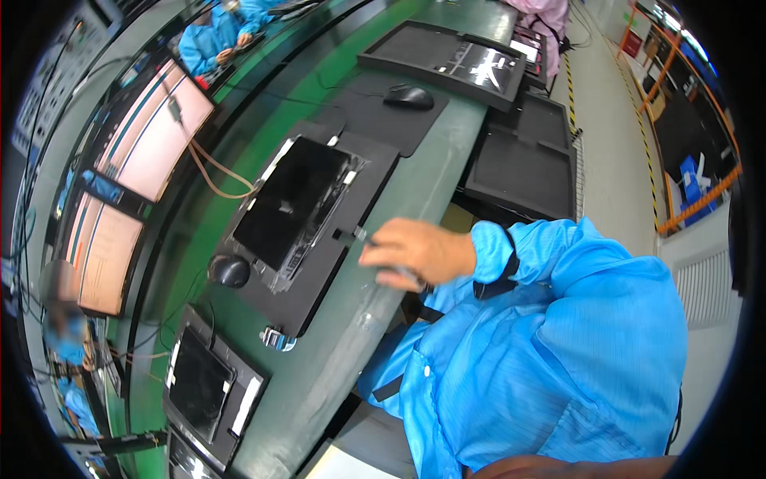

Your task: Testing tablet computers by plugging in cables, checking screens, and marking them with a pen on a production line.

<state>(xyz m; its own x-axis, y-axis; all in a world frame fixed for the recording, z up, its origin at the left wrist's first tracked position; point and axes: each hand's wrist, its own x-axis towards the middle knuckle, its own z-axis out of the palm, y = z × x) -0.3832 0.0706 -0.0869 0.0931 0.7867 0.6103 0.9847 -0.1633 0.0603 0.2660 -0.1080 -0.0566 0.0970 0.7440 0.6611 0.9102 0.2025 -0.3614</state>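
My right hand [415,251] sat loosely curled at the bench edge [383,295], holding nothing clear; panel [291,207] lay in its tray [319,271], cable [215,172] attached.

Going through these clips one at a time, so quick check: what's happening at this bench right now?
A person in a blue smock has one hand at the near edge of a green workbench, fingers close to a small tab beside the black tray that holds a dark flat panel. Which hand it is cannot be told; it looks blurred. A black mouse sits beside the tray, another mouse farther along. Lit screens stand behind the bench.
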